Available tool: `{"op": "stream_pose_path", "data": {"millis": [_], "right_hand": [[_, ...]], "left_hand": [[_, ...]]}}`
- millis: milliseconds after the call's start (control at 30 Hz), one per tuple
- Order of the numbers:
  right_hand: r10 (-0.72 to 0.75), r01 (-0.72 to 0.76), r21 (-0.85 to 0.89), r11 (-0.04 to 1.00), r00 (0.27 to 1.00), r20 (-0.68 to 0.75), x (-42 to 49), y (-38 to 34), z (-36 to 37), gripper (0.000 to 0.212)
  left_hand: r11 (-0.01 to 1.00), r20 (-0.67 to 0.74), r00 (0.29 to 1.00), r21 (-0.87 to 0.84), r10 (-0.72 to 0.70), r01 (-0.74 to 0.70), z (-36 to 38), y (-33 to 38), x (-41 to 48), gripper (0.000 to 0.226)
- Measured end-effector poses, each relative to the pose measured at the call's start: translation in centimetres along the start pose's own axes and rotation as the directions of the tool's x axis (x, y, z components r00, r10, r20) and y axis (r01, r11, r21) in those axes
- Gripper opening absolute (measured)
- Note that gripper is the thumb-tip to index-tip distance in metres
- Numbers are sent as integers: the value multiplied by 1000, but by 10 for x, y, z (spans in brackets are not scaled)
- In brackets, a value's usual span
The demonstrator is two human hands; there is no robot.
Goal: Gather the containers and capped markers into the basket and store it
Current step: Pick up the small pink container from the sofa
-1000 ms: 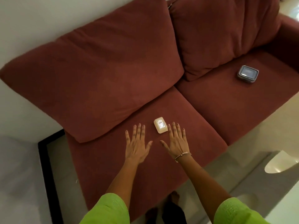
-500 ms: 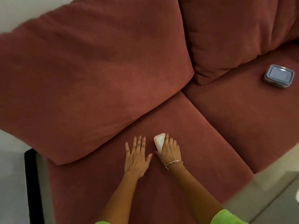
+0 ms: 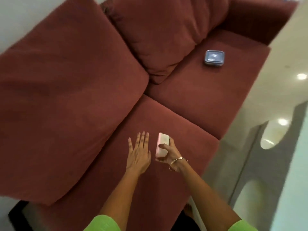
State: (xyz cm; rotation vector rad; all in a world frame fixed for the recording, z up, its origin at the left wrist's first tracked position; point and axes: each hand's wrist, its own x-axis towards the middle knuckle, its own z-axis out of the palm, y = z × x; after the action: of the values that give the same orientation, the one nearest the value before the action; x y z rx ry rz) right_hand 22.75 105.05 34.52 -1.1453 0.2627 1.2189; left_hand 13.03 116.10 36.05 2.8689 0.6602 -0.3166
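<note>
My right hand (image 3: 170,153) grips a small cream container (image 3: 162,145) with a pale pink edge, lifted on its side just above the left seat cushion of the red sofa (image 3: 166,117). My left hand (image 3: 139,154) lies flat beside it with fingers spread, holding nothing. A second container, grey-blue with a clear lid (image 3: 214,58), rests on the right seat cushion, far from both hands. No basket or markers are in view.
Two big back cushions (image 3: 66,97) lean over the seats. The sofa arm (image 3: 260,19) closes the far right end. Glossy pale floor (image 3: 275,114) with light reflections runs along the sofa's front edge at the right.
My right hand closed on the cream container and raised it off the cushion, turning it on edge. The left hand stayed flat. The camera view swung and tilted.
</note>
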Motion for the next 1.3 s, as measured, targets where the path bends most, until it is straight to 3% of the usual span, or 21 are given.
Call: {"op": "stream_pose_path", "data": {"millis": [133, 233, 433, 567, 667, 767, 833, 900, 1000, 1100, 1200, 1300], "right_hand": [[-73, 82, 211, 974, 996, -52, -57, -17, -51, 47], [-177, 214, 325, 921, 974, -140, -108, -22, -108, 58], [-195, 377, 544, 749, 911, -363, -241, -2, -258, 77], [-236, 533, 513, 673, 812, -534, -336, 24, -335, 69], [-195, 598, 346, 723, 657, -728, -401, 54, -384, 44], [-81, 456, 128, 881, 412, -908, -461, 102, -436, 48], [-43, 351, 83, 933, 336, -941, -492, 138, -469, 44], [5, 295, 100, 950, 306, -952, -517, 174, -498, 35], [118, 229, 195, 954, 311, -943, -531, 220, -529, 35], [204, 119, 255, 960, 331, -922, -518, 250, -545, 19], [200, 21, 225, 974, 385, -901, -497, 272, -554, 39], [173, 3, 190, 982, 407, -897, -479, 292, -562, 38]], "left_hand": [[967, -12, 969, 76, 245, -244, -14, 73, 10, 65], [929, 6, 934, 100, 357, -356, -17, 131, 8, 71], [789, 69, 803, 153, 592, -595, 7, 278, -27, 65], [668, 140, 675, 100, 725, -738, 32, 387, -76, 66], [537, 156, 537, 47, 829, -842, 51, 459, -124, 64], [460, 173, 455, 12, 873, -888, 70, 518, -168, 65], [416, 199, 416, 45, 887, -908, 84, 544, -186, 63], [371, 233, 373, 57, 898, -927, 104, 566, -200, 64], [309, 267, 321, 87, 909, -947, 136, 582, -211, 66], [275, 260, 299, 126, 918, -953, 163, 588, -211, 67], [252, 259, 283, 149, 923, -956, 185, 580, -205, 68], [248, 299, 280, 141, 912, -959, 207, 569, -202, 68]]}}
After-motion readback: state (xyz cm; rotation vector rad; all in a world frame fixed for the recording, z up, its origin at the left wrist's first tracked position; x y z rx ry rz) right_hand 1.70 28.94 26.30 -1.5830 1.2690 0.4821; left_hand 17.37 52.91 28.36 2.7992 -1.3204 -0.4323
